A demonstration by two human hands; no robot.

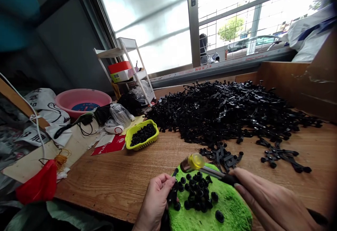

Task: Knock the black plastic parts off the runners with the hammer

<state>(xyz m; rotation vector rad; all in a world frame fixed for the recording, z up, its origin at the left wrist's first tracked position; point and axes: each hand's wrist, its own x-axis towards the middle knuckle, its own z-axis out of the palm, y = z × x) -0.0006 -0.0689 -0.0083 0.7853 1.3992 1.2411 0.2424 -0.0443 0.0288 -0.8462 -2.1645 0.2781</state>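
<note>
My right hand (265, 192) is wrapped around the dark handle of a small mallet (210, 172). The mallet's head, yellow at one end and brownish at the other, hangs above the far part of a bright green fuzzy pad (231, 206). At the pad's left side, my left hand (158, 197) pinches a black plastic linkage piece (172, 192) between thumb and fingers; its lower part is hidden by the hand. Several small black round caps (200, 192) lie clustered on the pad, and one (219, 216) sits apart nearer to me.
A large heap of black linkage parts (226, 111) covers the back right of the wooden table (105, 182). A yellow-green basket (142, 147) of small black parts stands left of centre. Farther left are a red card (109, 146), a pink basin (81, 96) and a white shelf rack (137, 73).
</note>
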